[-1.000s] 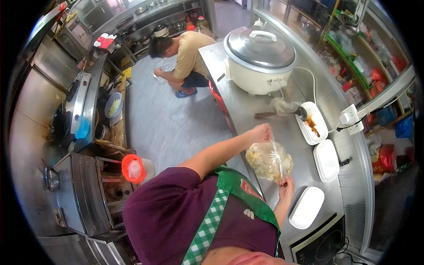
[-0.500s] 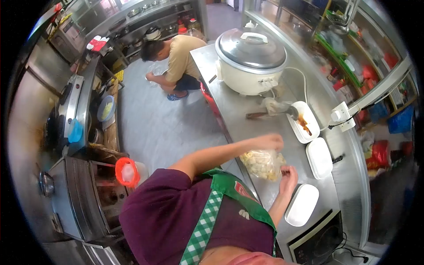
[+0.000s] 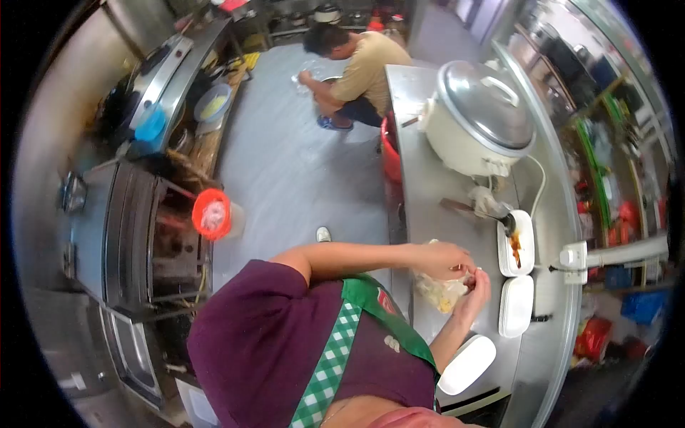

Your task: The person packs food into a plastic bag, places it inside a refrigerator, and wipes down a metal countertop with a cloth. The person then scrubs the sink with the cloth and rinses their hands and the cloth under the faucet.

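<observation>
A clear plastic bag [image 3: 437,291] of pale yellow food pieces rests near the edge of the steel counter [image 3: 457,187]. My left hand [image 3: 446,260] reaches across its top, fingers closed on the plastic. Close beside it, my right hand [image 3: 474,297] pinches the gathered mouth of the bag. The fingertips of both hands nearly meet there; the exact grip is partly hidden. To the right of my hands lies a stack of white trays [image 3: 516,307]. Another white tray [image 3: 467,365] sits by my right forearm.
A large rice cooker [image 3: 457,135] stands farther along the counter. A white tray with brown sauce [image 3: 504,246] has a dark ladle head over its edge. Another person [image 3: 371,65] squats on the floor beside a red bucket [image 3: 391,155]. An orange-rimmed container [image 3: 197,214] stands left.
My hands were apart, the left blurred above the bag; now they are together at its mouth. The whole view has turned, shifting the counter rightward and lower. The other person still squats.
</observation>
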A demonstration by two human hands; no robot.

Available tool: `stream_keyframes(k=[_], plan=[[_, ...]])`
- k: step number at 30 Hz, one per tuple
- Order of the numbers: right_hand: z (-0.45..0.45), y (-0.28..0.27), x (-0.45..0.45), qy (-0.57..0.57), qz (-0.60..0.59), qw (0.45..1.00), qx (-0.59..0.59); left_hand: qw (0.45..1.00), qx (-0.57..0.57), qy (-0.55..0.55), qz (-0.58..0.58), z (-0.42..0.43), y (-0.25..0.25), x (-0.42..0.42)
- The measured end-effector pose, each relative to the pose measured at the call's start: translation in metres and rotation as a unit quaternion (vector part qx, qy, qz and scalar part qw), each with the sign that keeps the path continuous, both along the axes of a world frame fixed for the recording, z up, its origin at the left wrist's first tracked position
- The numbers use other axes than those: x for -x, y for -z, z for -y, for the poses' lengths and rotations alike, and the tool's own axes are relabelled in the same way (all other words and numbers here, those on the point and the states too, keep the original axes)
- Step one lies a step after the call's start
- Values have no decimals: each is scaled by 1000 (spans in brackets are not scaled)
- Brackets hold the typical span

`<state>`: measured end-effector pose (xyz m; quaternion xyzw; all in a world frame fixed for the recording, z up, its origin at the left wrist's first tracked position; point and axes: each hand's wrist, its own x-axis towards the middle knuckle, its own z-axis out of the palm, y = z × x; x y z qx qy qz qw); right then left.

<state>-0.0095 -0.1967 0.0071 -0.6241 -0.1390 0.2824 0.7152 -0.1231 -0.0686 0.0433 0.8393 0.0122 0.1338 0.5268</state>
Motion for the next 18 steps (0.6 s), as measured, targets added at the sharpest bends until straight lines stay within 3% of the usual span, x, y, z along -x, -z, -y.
stream_keyframes(k=[7, 9, 11, 14, 18], plan=[[-60, -63, 66, -125, 14, 992, 22, 973, 92, -203, -56, -109, 69, 123], [-89, -82, 88, -125, -1, 992, 23, 945, 125, -285, -104, -134, 71, 181], [-122, -95, 112, -130, -31, 991, 23, 911, 177, -357, -107, -159, 104, 235], [-173, -92, 141, -245, -46, 968, 28, 855, 238, -452, -92, -184, 126, 310], [-242, -83, 198, -353, -83, 931, 41, 791, 272, -544, -68, -196, 108, 406]])
